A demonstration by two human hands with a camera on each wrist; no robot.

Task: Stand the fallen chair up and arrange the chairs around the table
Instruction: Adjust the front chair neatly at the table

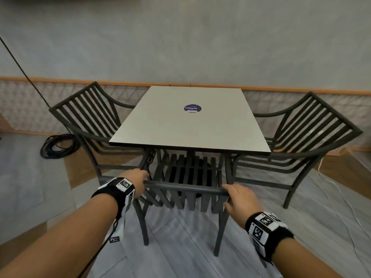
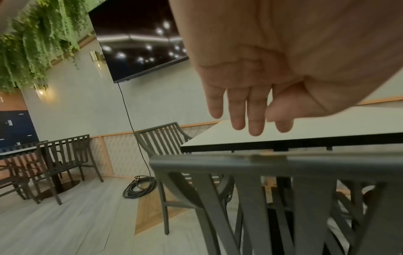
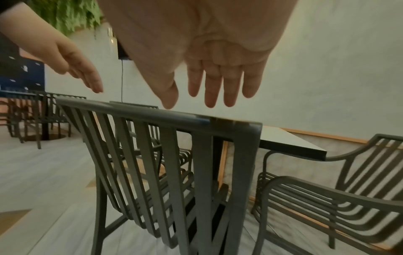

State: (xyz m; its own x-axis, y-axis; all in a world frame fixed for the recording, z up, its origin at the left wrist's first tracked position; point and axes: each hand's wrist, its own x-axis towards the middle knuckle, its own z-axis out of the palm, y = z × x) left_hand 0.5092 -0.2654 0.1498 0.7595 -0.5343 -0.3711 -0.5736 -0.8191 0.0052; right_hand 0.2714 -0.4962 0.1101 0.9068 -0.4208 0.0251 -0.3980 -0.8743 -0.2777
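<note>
Near chair is upright, tucked at the table's near edge, between the left chair and right chair. From my feed, left hand hovers over the top rail's left end, fingers straight and relaxed, gripping nothing. Right hand is the same over the right end, fingers slightly apart.

A square pale-grey worktop with a round blue sticker stood between two dark slatted metal armchairs. A third dark slatted chair was tucked at the near edge, with the left hand and right hand at its top rail.
</note>
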